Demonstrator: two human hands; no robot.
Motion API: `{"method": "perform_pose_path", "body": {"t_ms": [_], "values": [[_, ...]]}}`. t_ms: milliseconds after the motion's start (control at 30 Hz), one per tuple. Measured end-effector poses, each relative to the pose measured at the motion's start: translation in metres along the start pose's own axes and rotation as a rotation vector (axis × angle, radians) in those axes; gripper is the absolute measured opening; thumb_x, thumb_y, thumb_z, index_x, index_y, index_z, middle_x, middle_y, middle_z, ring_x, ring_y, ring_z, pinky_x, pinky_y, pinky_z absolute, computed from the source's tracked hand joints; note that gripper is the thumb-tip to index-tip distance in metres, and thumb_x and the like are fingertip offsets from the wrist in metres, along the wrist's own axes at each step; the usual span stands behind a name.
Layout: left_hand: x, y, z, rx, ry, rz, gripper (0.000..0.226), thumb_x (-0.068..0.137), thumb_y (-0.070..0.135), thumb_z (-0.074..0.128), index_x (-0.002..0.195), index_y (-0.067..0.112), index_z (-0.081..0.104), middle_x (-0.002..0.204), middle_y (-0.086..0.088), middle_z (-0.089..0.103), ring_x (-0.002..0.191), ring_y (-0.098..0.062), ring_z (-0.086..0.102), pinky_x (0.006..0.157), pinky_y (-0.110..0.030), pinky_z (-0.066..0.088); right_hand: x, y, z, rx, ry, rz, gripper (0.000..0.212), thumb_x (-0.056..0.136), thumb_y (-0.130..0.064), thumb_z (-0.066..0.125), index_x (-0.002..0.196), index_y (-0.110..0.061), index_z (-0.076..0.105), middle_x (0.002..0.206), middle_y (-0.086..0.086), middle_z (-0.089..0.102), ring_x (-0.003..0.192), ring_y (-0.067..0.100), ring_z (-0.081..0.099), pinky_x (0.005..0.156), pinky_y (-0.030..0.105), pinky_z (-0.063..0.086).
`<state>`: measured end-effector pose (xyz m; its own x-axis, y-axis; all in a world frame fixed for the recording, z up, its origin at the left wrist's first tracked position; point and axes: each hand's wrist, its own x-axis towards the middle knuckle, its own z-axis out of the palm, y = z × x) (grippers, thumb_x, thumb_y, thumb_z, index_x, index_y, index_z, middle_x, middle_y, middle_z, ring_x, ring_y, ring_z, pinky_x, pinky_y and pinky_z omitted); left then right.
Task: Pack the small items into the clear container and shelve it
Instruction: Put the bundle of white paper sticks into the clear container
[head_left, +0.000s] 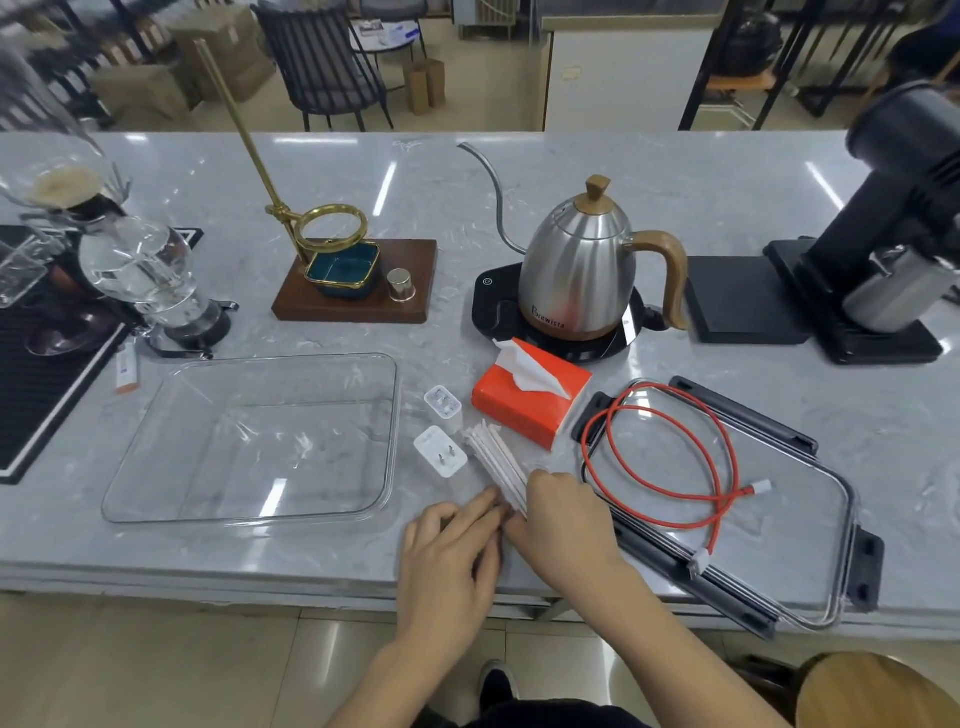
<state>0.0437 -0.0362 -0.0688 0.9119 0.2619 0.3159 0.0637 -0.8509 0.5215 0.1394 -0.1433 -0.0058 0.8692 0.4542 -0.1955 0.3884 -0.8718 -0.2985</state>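
Both hands at 6 o'clock of marble surface (675, 197). Left hand (452, 561) and right hand (563, 525) meet at near end of bundle of white paper-wrapped sticks (493, 462); fingers of both curled, pinching bundle. Clear container (130, 493) at 9 o'clock from hands, nothing inside. Two white chargers (441, 431) between container and bundle. Orange tissue pack (519, 405) at 12 o'clock. Red cable (670, 452) coiled on clear lid (810, 571), 3 o'clock. Gooseneck kettle (582, 270) behind.

Glossy grey marble-look table (675, 197); clear smooth plastic container (249, 512); brushed metal kettle (576, 260) with wooden handle; matt white paper-wrapped sticks (493, 457).
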Motion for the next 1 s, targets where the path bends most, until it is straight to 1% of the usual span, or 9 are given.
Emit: {"method": "perform_pose_path", "body": {"t_ms": [167, 233, 333, 467, 567, 700, 867, 933, 1000], "values": [[-0.001, -0.001, -0.001, -0.006, -0.01, -0.014, 0.031, 0.091, 0.029, 0.052, 0.117, 0.033, 0.069, 0.136, 0.026, 0.058, 0.097, -0.01, 0.053, 0.083, -0.03, 0.041, 0.001, 0.001, 0.003, 0.017, 0.007, -0.011, 0.019, 0.087, -0.027, 0.054, 0.083, -0.013, 0.042, 0.098, 0.012, 0.068, 0.09, 0.033, 0.066, 0.062, 0.031, 0.037], [-0.001, -0.001, 0.0, -0.004, -0.007, -0.017, 0.031, 0.091, 0.03, 0.053, 0.117, 0.033, 0.07, 0.136, 0.026, 0.058, 0.098, -0.009, 0.052, 0.084, -0.028, 0.039, -0.001, 0.004, 0.003, 0.035, 0.016, -0.019, 0.02, 0.088, -0.03, 0.055, 0.087, -0.011, 0.048, 0.099, 0.011, 0.068, 0.09, 0.033, 0.066, 0.062, 0.031, 0.037], [-0.001, -0.001, 0.001, -0.004, -0.002, -0.02, 0.031, 0.092, 0.03, 0.053, 0.117, 0.032, 0.071, 0.135, 0.025, 0.058, 0.099, -0.009, 0.052, 0.085, -0.027, 0.038, -0.004, 0.008, 0.003, 0.065, 0.027, -0.027, 0.027, 0.089, -0.034, 0.054, 0.097, -0.008, 0.057, 0.099, 0.01, 0.067, 0.09, 0.031, 0.065, 0.065, 0.034, 0.041], [0.0, 0.0, 0.0, -0.008, 0.004, -0.02, 0.031, 0.093, 0.03, 0.053, 0.118, 0.032, 0.07, 0.135, 0.026, 0.058, 0.099, -0.007, 0.051, 0.085, -0.022, 0.035, -0.005, 0.014, 0.004, 0.183, 0.062, -0.006, 0.025, 0.085, -0.034, 0.055, 0.093, -0.01, 0.059, 0.091, 0.009, 0.069, 0.081, 0.029, 0.065, 0.063, 0.034, 0.046], [0.0, 0.0, 0.0, -0.001, 0.0, -0.029, 0.031, 0.093, 0.031, 0.052, 0.118, 0.032, 0.071, 0.135, 0.026, 0.057, 0.1, -0.006, 0.051, 0.086, -0.02, 0.034, -0.006, 0.015, 0.004, 0.196, 0.065, -0.002, 0.023, 0.086, -0.033, 0.055, 0.092, -0.011, 0.056, 0.088, 0.009, 0.068, 0.079, 0.03, 0.065, 0.06, 0.034, 0.044], [0.0, 0.002, -0.001, -0.01, 0.001, -0.026, 0.03, 0.093, 0.03, 0.053, 0.118, 0.033, 0.07, 0.136, 0.026, 0.057, 0.101, -0.005, 0.05, 0.086, -0.019, 0.03, -0.006, 0.017, 0.003, 0.191, 0.079, 0.004, 0.018, 0.087, -0.029, 0.054, 0.086, -0.013, 0.044, 0.079, 0.009, 0.062, 0.074, 0.031, 0.059, 0.058, 0.032, 0.035], [0.001, 0.003, -0.004, -0.024, -0.04, -0.067, 0.029, 0.093, 0.029, 0.056, 0.118, 0.034, 0.069, 0.136, 0.028, 0.055, 0.105, -0.003, 0.048, 0.088, -0.016, 0.028, -0.005, 0.027, 0.0, 0.358, 0.05, -0.003, 0.013, 0.089, -0.021, 0.054, 0.09, -0.01, 0.046, 0.068, -0.002, 0.048, 0.067, 0.028, 0.054, 0.058, 0.037, 0.039], [0.003, 0.005, -0.007, -0.075, -0.07, -0.091, 0.03, 0.094, 0.031, 0.052, 0.121, 0.035, 0.067, 0.133, 0.027, 0.057, 0.11, 0.002, 0.048, 0.092, -0.016, 0.031, -0.008, 0.029, 0.001, 0.432, 0.053, -0.031, 0.011, 0.092, -0.018, 0.053, 0.093, -0.009, 0.047, 0.07, -0.001, 0.049, 0.067, 0.027, 0.053, 0.06, 0.041, 0.042], [0.008, 0.011, -0.013, -0.203, -0.097, -0.15, 0.03, 0.097, 0.031, 0.051, 0.124, 0.035, 0.065, 0.128, 0.026, 0.06, 0.115, 0.009, 0.048, 0.097, -0.015, 0.036, -0.011, 0.031, 0.0, 0.514, 0.049, -0.052, 0.008, 0.094, -0.015, 0.051, 0.094, -0.01, 0.046, 0.072, 0.002, 0.05, 0.065, 0.022, 0.05, 0.061, 0.041, 0.042]]}}
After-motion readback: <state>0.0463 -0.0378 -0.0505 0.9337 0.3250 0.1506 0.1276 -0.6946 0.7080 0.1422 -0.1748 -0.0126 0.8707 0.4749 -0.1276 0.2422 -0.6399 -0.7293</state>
